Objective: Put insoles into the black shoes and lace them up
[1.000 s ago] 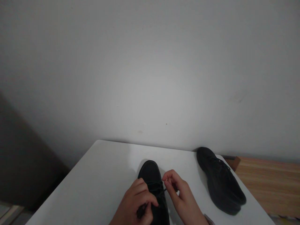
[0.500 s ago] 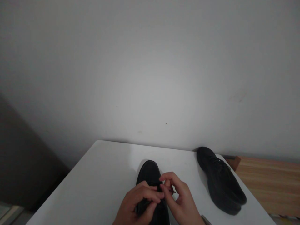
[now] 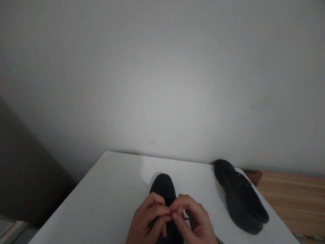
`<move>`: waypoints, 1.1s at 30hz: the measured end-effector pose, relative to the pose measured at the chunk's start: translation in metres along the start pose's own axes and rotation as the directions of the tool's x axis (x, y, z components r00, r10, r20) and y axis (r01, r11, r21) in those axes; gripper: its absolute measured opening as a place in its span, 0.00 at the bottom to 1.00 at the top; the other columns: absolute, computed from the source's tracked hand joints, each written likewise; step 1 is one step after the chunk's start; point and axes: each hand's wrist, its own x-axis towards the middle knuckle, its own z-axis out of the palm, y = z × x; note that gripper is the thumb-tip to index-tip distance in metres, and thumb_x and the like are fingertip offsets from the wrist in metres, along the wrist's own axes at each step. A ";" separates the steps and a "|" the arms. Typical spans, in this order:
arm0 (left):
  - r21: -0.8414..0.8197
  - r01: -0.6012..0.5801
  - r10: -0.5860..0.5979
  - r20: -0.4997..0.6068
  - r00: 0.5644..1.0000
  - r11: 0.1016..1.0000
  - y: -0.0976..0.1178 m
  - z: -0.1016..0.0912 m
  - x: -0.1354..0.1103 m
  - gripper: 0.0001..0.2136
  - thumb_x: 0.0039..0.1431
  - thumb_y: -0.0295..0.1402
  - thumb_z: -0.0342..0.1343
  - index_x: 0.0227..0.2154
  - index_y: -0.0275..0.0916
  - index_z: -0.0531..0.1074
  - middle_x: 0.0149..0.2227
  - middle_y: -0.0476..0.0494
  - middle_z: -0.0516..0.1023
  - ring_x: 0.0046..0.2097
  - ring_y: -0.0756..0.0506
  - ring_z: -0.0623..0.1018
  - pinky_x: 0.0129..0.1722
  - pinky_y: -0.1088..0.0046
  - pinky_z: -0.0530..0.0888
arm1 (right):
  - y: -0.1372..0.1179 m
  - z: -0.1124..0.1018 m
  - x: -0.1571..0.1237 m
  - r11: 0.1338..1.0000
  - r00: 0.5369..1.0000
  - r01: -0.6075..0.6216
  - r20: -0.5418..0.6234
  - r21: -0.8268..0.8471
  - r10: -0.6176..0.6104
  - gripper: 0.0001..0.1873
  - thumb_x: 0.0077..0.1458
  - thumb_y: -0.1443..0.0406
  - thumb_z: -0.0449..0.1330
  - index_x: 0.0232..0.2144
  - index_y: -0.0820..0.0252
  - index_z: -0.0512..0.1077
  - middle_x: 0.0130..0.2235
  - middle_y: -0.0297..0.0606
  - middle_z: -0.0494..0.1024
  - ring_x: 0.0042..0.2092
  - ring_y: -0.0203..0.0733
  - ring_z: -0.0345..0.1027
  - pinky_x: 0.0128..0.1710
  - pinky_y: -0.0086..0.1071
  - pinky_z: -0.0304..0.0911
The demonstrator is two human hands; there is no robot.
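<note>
A black lace-up shoe [image 3: 163, 184] lies on the white table, its toe pointing toward the wall. Over its lacing, my left hand [image 3: 150, 218] and my right hand [image 3: 194, 217] meet fingertip to fingertip. Both are closed in a pinch on the thin dark shoelace [image 3: 187, 218], a short piece of which shows beside the right fingers. The lace between the fingertips is mostly covered. My hands also hide the middle of the shoe, and its heel end runs out of the frame at the bottom.
A second black shoe [image 3: 238, 200], with its lace on, lies along the right edge of the white table [image 3: 106, 189]. Behind the table rises a grey-white wall [image 3: 162, 84]. Wood-grain boarding [image 3: 291, 200] is beyond the right edge, and a dark area [image 3: 30, 169] at left.
My fingertips have come together over the shoe. My right hand has moved slightly down and curled more; the left has closed toward it. Both shoes stay in place.
</note>
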 end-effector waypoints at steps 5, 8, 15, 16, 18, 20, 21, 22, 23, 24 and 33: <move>0.039 -0.081 0.084 -0.085 0.993 0.996 0.001 -0.006 0.002 0.08 0.68 0.34 0.54 0.40 0.44 0.79 0.41 0.46 0.69 0.33 0.52 0.79 0.35 0.76 0.79 | -0.003 0.001 0.001 0.989 0.994 -0.098 0.057 0.111 0.092 0.09 0.64 0.58 0.56 0.39 0.56 0.69 0.26 0.28 0.64 0.28 0.36 0.59 0.30 0.29 0.58; 0.113 -0.154 0.168 -0.130 0.977 0.982 0.003 -0.011 0.004 0.06 0.66 0.36 0.58 0.38 0.46 0.80 0.44 0.44 0.70 0.44 0.48 0.77 0.44 0.74 0.78 | -0.011 0.001 0.005 0.987 0.982 -0.137 0.143 0.087 0.124 0.06 0.61 0.63 0.58 0.41 0.56 0.69 0.26 0.27 0.62 0.27 0.34 0.57 0.29 0.28 0.57; 0.051 -0.176 0.178 -0.042 0.983 0.983 0.000 -0.009 0.000 0.07 0.65 0.37 0.58 0.41 0.48 0.80 0.50 0.43 0.69 0.50 0.45 0.76 0.45 0.73 0.77 | -0.024 0.001 0.013 0.993 0.970 0.048 0.243 -0.109 -0.020 0.08 0.56 0.69 0.57 0.27 0.58 0.74 0.26 0.34 0.70 0.28 0.37 0.64 0.26 0.27 0.59; 0.036 -0.156 0.157 -0.039 0.987 0.987 0.000 -0.009 0.000 0.08 0.65 0.39 0.58 0.43 0.48 0.79 0.49 0.43 0.71 0.49 0.45 0.77 0.45 0.73 0.78 | -0.023 0.001 0.013 0.991 0.971 0.061 0.237 -0.116 -0.032 0.09 0.57 0.69 0.57 0.27 0.58 0.75 0.26 0.34 0.70 0.28 0.37 0.65 0.26 0.27 0.59; 0.005 -0.090 0.090 -0.055 0.994 0.996 0.001 -0.007 0.001 0.15 0.62 0.44 0.60 0.50 0.49 0.75 0.46 0.44 0.75 0.46 0.45 0.79 0.44 0.73 0.78 | -0.021 0.000 0.013 0.990 0.983 0.077 0.176 -0.122 -0.055 0.10 0.58 0.70 0.56 0.31 0.58 0.77 0.27 0.34 0.72 0.28 0.37 0.65 0.27 0.27 0.59; 0.012 -0.015 0.016 -0.054 0.998 1.000 0.001 -0.005 0.003 0.19 0.61 0.46 0.61 0.53 0.47 0.71 0.42 0.45 0.78 0.43 0.45 0.80 0.43 0.74 0.78 | -0.018 0.000 0.011 0.987 0.994 0.089 0.080 -0.137 -0.079 0.10 0.59 0.70 0.56 0.35 0.57 0.77 0.27 0.34 0.71 0.28 0.36 0.64 0.27 0.27 0.59; 0.039 0.003 -0.002 -0.032 0.999 0.999 0.001 -0.003 0.004 0.17 0.62 0.45 0.60 0.51 0.46 0.71 0.41 0.45 0.79 0.42 0.45 0.80 0.42 0.73 0.78 | -0.016 0.000 0.011 0.985 0.995 0.095 0.039 -0.146 -0.090 0.10 0.59 0.71 0.56 0.36 0.56 0.77 0.27 0.33 0.71 0.28 0.36 0.64 0.27 0.27 0.59; 0.075 -0.002 0.002 -0.004 1.000 0.997 0.001 -0.002 0.005 0.12 0.63 0.43 0.59 0.47 0.45 0.73 0.39 0.46 0.80 0.41 0.46 0.80 0.42 0.73 0.77 | -0.015 0.000 0.010 0.983 0.995 0.103 0.013 -0.150 -0.102 0.10 0.59 0.71 0.56 0.36 0.56 0.77 0.27 0.32 0.70 0.28 0.36 0.63 0.27 0.26 0.58; 0.111 -0.028 0.025 0.026 0.999 0.993 0.000 -0.001 0.006 0.08 0.65 0.40 0.58 0.42 0.44 0.73 0.37 0.47 0.81 0.40 0.46 0.80 0.43 0.72 0.77 | -0.014 0.000 0.009 0.982 0.993 0.116 0.002 -0.149 -0.117 0.10 0.59 0.71 0.57 0.36 0.55 0.77 0.27 0.32 0.70 0.27 0.36 0.63 0.27 0.26 0.58; 0.140 -0.057 0.051 0.047 0.998 0.988 0.000 0.000 0.007 0.05 0.66 0.38 0.57 0.38 0.43 0.74 0.36 0.47 0.81 0.39 0.46 0.80 0.44 0.71 0.75 | -0.013 0.001 0.009 0.980 0.991 0.136 0.002 -0.142 -0.137 0.10 0.59 0.71 0.57 0.35 0.55 0.77 0.26 0.31 0.70 0.27 0.36 0.63 0.26 0.26 0.57; 0.129 -0.051 0.051 0.005 0.999 0.990 -0.005 -0.003 0.004 0.07 0.68 0.33 0.55 0.38 0.43 0.79 0.35 0.48 0.82 0.40 0.47 0.80 0.50 0.70 0.73 | 0.004 0.002 0.002 0.998 0.995 -0.040 -0.092 -0.048 0.036 0.09 0.66 0.62 0.54 0.42 0.55 0.74 0.29 0.32 0.71 0.31 0.38 0.68 0.32 0.27 0.64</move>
